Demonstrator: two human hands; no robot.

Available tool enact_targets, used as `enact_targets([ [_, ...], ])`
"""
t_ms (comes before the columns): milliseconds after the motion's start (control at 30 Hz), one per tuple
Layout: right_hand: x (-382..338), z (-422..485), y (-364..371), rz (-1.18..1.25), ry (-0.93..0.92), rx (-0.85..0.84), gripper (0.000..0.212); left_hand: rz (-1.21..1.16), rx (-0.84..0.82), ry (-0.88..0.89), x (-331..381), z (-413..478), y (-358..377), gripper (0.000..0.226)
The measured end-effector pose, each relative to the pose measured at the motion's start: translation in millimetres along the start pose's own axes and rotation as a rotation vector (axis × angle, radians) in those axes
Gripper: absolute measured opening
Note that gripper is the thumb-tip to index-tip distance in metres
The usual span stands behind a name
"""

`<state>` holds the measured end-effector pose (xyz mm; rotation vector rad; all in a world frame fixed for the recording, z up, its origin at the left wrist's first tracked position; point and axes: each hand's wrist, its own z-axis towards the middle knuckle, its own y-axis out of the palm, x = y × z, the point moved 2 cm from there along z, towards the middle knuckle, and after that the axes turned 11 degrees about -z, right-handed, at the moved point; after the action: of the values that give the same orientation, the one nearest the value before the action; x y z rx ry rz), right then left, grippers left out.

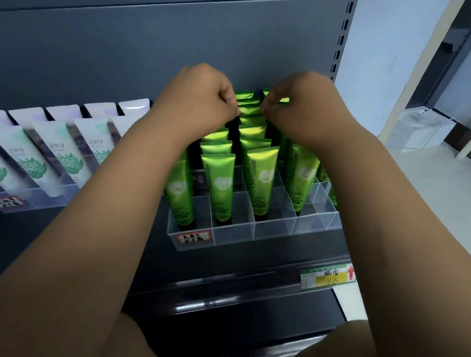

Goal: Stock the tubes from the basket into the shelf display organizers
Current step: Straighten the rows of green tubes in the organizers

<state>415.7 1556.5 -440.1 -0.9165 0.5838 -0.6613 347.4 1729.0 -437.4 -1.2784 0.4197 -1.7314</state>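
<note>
Left hand (205,98) and right hand (297,110) pinch one green tube (249,110); two organizers (272,226)

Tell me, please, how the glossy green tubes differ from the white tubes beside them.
The glossy green Chamomile tubes are metallic green and stand nearly upright in a gridded clear organizer; the white leaf-printed tubes are pale and lean steeply in a second clear organizer. Both rest crimped end up.

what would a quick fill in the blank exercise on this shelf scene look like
1. The left hand and the right hand both pinch the top of a tube coloured ____.
2. The front tubes in the clear organizer carry the word ____.
3. The white tubes stand to the ____ of that organizer.
Missing words: green; Chamomile; left.
</note>
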Motion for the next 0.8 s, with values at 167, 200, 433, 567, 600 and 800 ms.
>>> enact_targets([
  [167, 2.2, 14.5, 9.3, -0.065, 0.007, -0.047, 0.02, -0.023, -0.074, -0.021, -2.2, 17.2, 8.3, 0.003],
  [200, 2.4, 16.4, 10.5, -0.076, 0.009, -0.047, 0.02, -0.034, -0.079, -0.024, -3.0, 19.2, 10.0, 0.004],
  [433, 6.9, 21.9, 16.1, -0.124, 0.027, -0.075, 0.022, 0.019, -0.094, -0.054, -7.7, 26.5, 14.5, 0.01],
  [567, 6.0, 22.2, 18.6, -0.14, 0.0, -0.076, 0.021, 0.085, -0.115, -0.007, -6.4, 25.2, 13.3, 0.017],
  [600, 5.5, 22.6, 18.9, -0.143, -0.003, -0.074, 0.021, 0.101, -0.116, 0.001, -6.4, 24.5, 13.4, 0.015],
  [800, 2.5, 24.4, 19.2, -0.127, -0.014, -0.054, 0.023, 0.19, -0.106, 0.052, -2.7, 21.6, 11.0, 0.002],
])
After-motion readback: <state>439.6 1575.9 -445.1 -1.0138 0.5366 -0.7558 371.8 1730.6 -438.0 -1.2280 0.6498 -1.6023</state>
